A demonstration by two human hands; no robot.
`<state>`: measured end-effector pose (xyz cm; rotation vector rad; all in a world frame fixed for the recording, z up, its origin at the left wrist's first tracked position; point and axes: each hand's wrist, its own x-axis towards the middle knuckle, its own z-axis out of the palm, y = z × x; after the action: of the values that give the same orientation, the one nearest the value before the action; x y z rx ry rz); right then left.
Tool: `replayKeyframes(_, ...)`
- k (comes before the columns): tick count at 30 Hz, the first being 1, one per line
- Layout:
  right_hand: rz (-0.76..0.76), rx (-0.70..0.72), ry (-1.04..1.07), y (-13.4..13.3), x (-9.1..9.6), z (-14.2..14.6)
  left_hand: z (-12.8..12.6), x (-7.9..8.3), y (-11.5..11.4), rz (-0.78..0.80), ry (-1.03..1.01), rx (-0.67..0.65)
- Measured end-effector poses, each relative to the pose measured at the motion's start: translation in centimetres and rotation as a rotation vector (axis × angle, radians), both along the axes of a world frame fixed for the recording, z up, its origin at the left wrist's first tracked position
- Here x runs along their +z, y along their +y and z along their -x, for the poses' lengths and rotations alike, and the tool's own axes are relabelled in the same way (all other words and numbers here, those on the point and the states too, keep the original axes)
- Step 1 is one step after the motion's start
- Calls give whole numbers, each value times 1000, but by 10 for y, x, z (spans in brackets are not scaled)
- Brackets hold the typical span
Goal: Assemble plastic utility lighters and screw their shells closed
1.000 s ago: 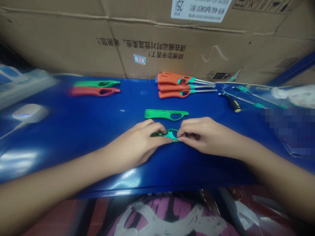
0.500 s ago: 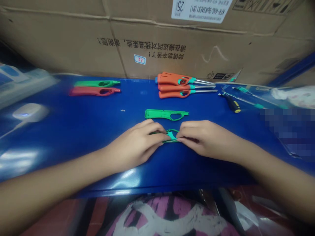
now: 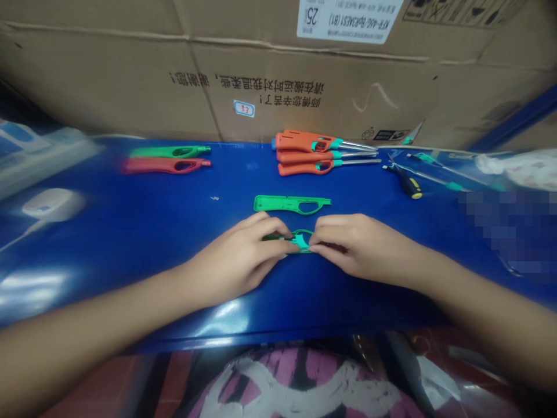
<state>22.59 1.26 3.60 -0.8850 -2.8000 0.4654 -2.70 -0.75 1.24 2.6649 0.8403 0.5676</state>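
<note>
Low over the blue table, my left hand (image 3: pixel 252 252) is closed on the left part of a green lighter shell half (image 3: pixel 303 231). Opposite it, my right hand (image 3: pixel 352 244) pinches at the shell's right end, fingertips together. Between the fingertips sits a teal trigger piece (image 3: pixel 301 241) in the shell's loop. Most of the shell is hidden under my fingers, and any small part in the right fingertips cannot be made out. Just beyond my hands lies another green shell half (image 3: pixel 278 204), its hollow side up.
Orange lighters (image 3: pixel 304 155) with metal tubes lie at the back. Right of them are a black-and-yellow screwdriver (image 3: pixel 409 183) and metal rods with teal ends (image 3: pixel 435 165). Green (image 3: pixel 161 152) and red shells (image 3: pixel 161 165) lie back left, near a white device (image 3: pixel 50 204). A cardboard box (image 3: pixel 130 81) stands behind.
The view has shifted slightly. Both hands keep their hold on the green shell, with only a tiny shift of the fingertips around the teal trigger piece.
</note>
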Motion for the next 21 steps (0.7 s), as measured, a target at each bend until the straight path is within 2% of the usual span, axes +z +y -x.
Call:
replayKeyframes(7, -2, -9, -5, -1, 0, 2, 0, 5, 1, -80, 77, -43)
replayKeyframes(10, 43, -6, 20, 0, 2, 2, 0, 7, 0, -98, 91, -38)
replayKeyframes(14, 99, -4, 41, 0, 4, 1, 0, 6, 0, -78, 55, -19)
replayKeyframes(21, 84, 5, 6, 1, 5, 0, -1, 6, 0, -60, 66, -27)
